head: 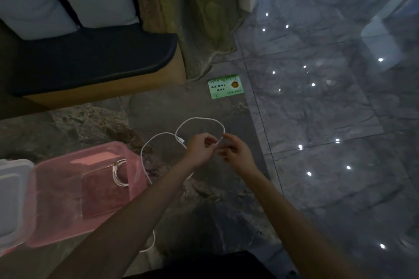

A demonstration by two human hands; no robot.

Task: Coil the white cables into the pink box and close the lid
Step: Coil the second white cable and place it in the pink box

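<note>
Green card (225, 86) on the floor bore small print, too blurred to read. Both hands met over the stone floor (204, 199), left hand (199, 149) and right hand (235, 150) pinching a looped white cable (199, 120). Another cable (119, 173) lay coiled inside the open pink box (56, 222), near left.

Stone floor (226, 210), pink box (56, 199), green card (225, 86)

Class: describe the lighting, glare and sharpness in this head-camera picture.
Head view: dim overall; glossy floor tiles mirror ceiling lights as bright dots; the white cable stands out, the pink box looks hazy; edges bend from the wide lens.
</note>
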